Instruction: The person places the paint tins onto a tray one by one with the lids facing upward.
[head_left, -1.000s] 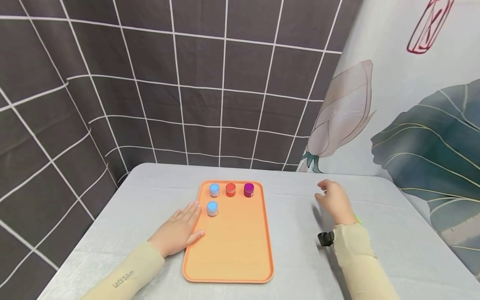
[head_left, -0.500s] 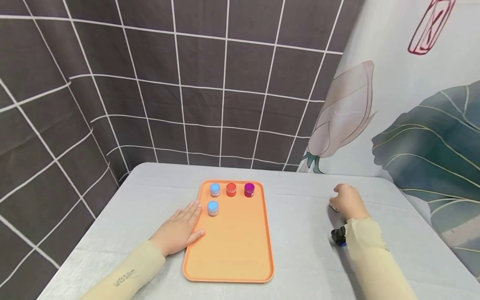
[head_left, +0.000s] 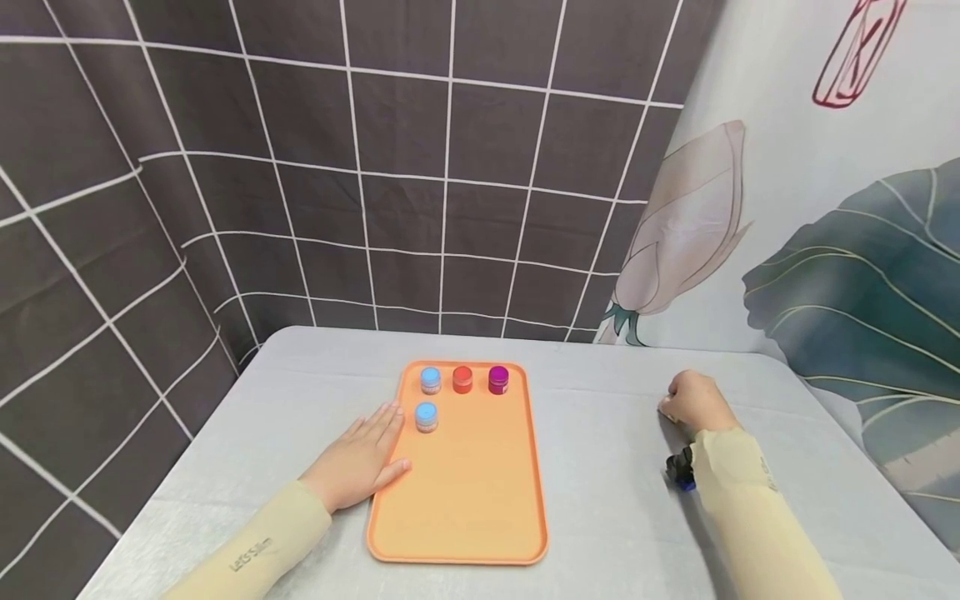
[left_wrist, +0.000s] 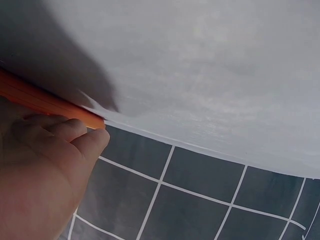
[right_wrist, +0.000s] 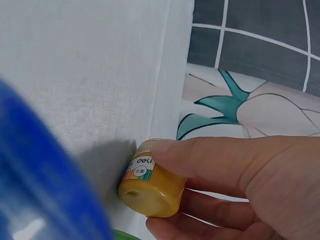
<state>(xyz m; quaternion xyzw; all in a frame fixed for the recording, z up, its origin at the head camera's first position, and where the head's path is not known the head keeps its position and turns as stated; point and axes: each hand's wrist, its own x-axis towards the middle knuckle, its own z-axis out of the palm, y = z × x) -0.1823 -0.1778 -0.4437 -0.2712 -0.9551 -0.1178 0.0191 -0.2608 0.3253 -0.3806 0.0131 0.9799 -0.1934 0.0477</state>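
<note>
A small yellow jar of paint (right_wrist: pixel 152 192) with a "deli" label is pinched between the thumb and fingers of my right hand (head_left: pixel 699 402), at the right side of the table; in the head view that hand hides most of it. My left hand (head_left: pixel 352 461) lies with straight fingers on the left rim of an orange tray (head_left: pixel 465 500). On the tray's far end stand a light-blue jar (head_left: pixel 431 381), a red jar (head_left: pixel 462 380) and a purple jar (head_left: pixel 498 380) in a row. A second light-blue jar (head_left: pixel 426 417) stands in front of the first.
A pale cloth covers the table (head_left: pixel 600 500). Behind it hangs a dark curtain (head_left: pixel 405 208) with white grid lines, and a white one with a flower print (head_left: pixel 682 225) at the right. A blurred blue object (right_wrist: pixel 40 175) blocks the left of the right wrist view.
My right hand has moved a little to the right, and its fingers have closed around the yellow jar. The left hand and the jars on the tray have stayed in place.
</note>
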